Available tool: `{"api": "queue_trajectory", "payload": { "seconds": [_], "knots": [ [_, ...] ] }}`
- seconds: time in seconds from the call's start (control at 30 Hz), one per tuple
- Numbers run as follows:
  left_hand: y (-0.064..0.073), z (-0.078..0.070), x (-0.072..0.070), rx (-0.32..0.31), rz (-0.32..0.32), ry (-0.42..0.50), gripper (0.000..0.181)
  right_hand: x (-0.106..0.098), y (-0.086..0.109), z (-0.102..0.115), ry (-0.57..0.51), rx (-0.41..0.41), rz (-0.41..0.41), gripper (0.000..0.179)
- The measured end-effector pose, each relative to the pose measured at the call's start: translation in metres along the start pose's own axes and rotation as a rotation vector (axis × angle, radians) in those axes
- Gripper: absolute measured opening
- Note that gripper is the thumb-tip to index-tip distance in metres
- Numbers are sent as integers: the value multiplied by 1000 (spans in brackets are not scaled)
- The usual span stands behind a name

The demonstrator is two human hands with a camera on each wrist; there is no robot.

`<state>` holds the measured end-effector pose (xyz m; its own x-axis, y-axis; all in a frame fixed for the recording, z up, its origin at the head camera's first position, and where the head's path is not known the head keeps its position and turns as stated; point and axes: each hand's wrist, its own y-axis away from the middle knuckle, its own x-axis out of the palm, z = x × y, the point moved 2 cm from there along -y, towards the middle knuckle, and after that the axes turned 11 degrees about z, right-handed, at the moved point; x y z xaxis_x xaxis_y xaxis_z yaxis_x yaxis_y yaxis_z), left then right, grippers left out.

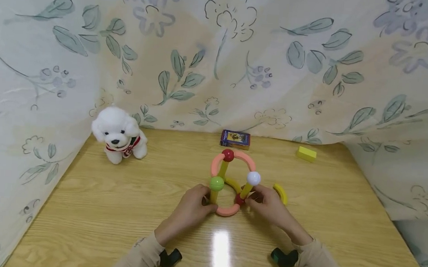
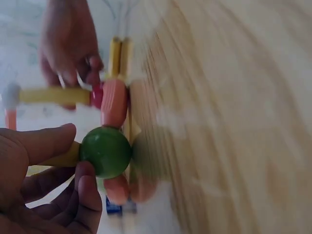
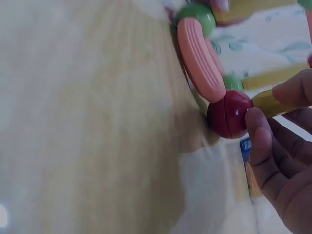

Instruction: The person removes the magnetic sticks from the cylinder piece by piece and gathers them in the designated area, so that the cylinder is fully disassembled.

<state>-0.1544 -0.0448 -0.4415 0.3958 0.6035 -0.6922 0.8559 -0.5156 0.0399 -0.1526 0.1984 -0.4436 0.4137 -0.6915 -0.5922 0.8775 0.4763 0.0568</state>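
Note:
A ball-and-rod toy frame stands on the table, made of colored balls, straight yellow rods and curved pieces. My left hand [image 1: 193, 205] grips a yellow rod [image 2: 66, 155] just above a lower green ball [image 2: 106, 152]. At the frame's other side, my right hand [image 1: 268, 204] pinches a yellow rod [image 3: 268, 103] by a lower red ball [image 3: 230, 114]; one fingertip touches that ball. A curved pink piece [image 1: 227, 210] runs between the two lower balls. On top sit a green ball [image 1: 216, 184], a white ball [image 1: 253, 178] and a red ball [image 1: 228, 155], with curved pink pieces [image 1: 244, 159] between them.
A loose curved yellow piece [image 1: 281, 194] lies right of my right hand. Behind the frame is a small blue box [image 1: 235, 139]. A yellow block [image 1: 306, 154] lies back right, and a white plush dog [image 1: 118, 133] sits back left. Patterned cloth [image 1: 209, 88] borders the table.

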Motion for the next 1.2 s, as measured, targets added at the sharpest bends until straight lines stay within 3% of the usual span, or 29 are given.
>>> {"api": "queue_trajectory", "payload": {
  "seconds": [0.23,0.5,0.6,0.7,0.8,0.9,0.97,1.03,1.2],
  "knots": [
    [-11,17,-21,-40,-83,64,17,28,10,19,2,-75,45,21],
    [-28,29,-18,-33,-94,106,24,52,5,28,-33,-127,116,25],
    [-22,30,-18,-72,-107,135,33,46,10,27,17,-132,41,23],
    [-5,20,-24,-64,-158,170,29,28,21,32,77,-190,-128,21],
    [13,-1,-32,60,-188,175,16,5,30,44,133,-342,-328,26],
    [23,-26,-36,197,-154,181,16,-12,33,60,224,-552,-462,17],
    [25,-38,-35,260,-121,169,22,-15,31,70,296,-658,-466,11],
    [23,-48,-34,286,-105,158,28,-16,27,80,399,-721,-429,22],
    [19,-58,-30,349,-119,109,32,-10,18,95,636,-725,-311,28]
  ]
}}
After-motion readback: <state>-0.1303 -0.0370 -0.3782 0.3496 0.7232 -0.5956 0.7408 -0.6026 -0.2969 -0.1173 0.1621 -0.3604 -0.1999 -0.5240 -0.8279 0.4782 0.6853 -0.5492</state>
